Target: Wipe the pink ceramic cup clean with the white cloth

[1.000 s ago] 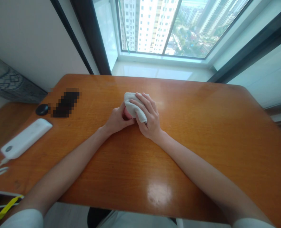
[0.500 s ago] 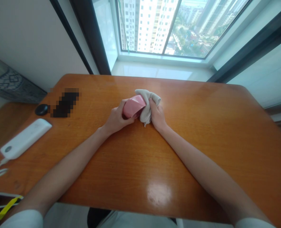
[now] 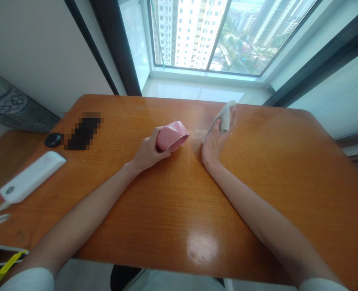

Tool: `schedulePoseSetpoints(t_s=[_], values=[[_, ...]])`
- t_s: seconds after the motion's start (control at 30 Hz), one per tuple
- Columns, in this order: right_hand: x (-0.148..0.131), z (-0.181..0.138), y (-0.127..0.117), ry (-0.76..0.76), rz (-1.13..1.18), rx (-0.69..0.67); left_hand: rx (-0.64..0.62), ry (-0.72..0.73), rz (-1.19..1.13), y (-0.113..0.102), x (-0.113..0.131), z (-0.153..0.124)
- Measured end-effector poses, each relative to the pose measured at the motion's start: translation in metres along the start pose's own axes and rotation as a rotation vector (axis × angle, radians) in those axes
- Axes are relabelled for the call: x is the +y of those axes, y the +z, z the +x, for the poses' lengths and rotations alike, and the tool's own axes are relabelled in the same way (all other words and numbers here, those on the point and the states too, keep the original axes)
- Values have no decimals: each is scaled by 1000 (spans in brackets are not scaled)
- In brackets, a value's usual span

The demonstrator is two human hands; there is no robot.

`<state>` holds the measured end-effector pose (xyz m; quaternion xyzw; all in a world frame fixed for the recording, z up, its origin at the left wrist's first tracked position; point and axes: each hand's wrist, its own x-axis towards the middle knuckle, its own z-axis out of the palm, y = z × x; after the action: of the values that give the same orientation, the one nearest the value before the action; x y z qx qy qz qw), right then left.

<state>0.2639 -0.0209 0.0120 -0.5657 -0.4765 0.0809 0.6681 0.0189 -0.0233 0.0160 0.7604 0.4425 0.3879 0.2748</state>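
Note:
My left hand (image 3: pixel 147 152) is closed around a pink faceted cup-like object (image 3: pixel 171 135), tipped on its side with its opening facing right, just above the wooden table (image 3: pixel 173 202). To the right of it, my right hand (image 3: pixel 213 143) grips a folded grey-white cloth (image 3: pixel 224 116) between its fingers, stretched toward the table's far edge. The cloth is apart from the pink object, a hand's width away.
At the table's left lie a white power bank (image 3: pixel 30 178) with cables, a small black round item (image 3: pixel 53 140) and a blurred dark object (image 3: pixel 83 132). A large window and its sill lie beyond the far edge. A patterned thing (image 3: pixel 12 109) stands at the left.
The cloth first covered the pink object under my right hand. My right hand then pulled the cloth off and moved it right and away, leaving the pink object bare in my left hand.

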Motion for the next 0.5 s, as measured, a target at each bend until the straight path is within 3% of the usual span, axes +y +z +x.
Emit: schedulePoseSetpoints(t_s=[0.03,0.13,0.2,0.37,0.5], values=[[-4,-4,2,-14,35,-73,-6,-5,4,0,0,0],[-13,-15,8,-46,128,-555,-10,0,5,-1,-1,0],[-15,-20,10,-24,162,-748,-5,11,6,-1,-2,-1],[-16,-20,7,63,204,-778,-8,1,15,-1,-3,-1],[-17,-20,5,-121,169,-728,-20,-45,25,-1,-2,-1]])
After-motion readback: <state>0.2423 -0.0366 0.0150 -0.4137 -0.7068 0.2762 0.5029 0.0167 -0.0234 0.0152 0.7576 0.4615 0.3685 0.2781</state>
